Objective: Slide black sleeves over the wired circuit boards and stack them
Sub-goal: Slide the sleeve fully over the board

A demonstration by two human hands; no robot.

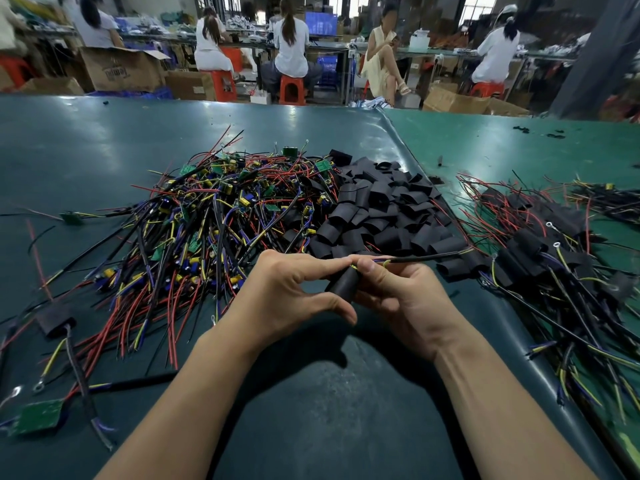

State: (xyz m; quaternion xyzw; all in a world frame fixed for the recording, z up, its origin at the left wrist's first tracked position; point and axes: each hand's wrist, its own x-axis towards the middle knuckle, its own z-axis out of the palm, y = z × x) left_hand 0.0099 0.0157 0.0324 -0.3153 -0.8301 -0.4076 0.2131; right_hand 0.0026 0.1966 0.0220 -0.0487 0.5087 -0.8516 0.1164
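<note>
Left hand: the left hand (291, 289) had its forefinger and thumb curled round the black sleeve (343, 284), other fingers tucked.
Right hand: the right hand (398, 292) pinched the wire bundle (426, 258) at the sleeve's mouth; the board itself was hidden.
Supply: unsleeved wired boards (221, 216) lay ahead, loose sleeves (377, 209) beside them.
Stack: finished pieces (540, 247) lay to the right.
Advice: probably best to keep the wires straight, push the sleeve evenly, and stop once the board is covered.

A busy workroom behind the table

People (292, 39) sit on orange stools (292, 90) at long benches. Brown boxes (121, 69) stand on the floor. A blue screen (320, 23) glows far back. The table (86, 140) has a green mat.
</note>
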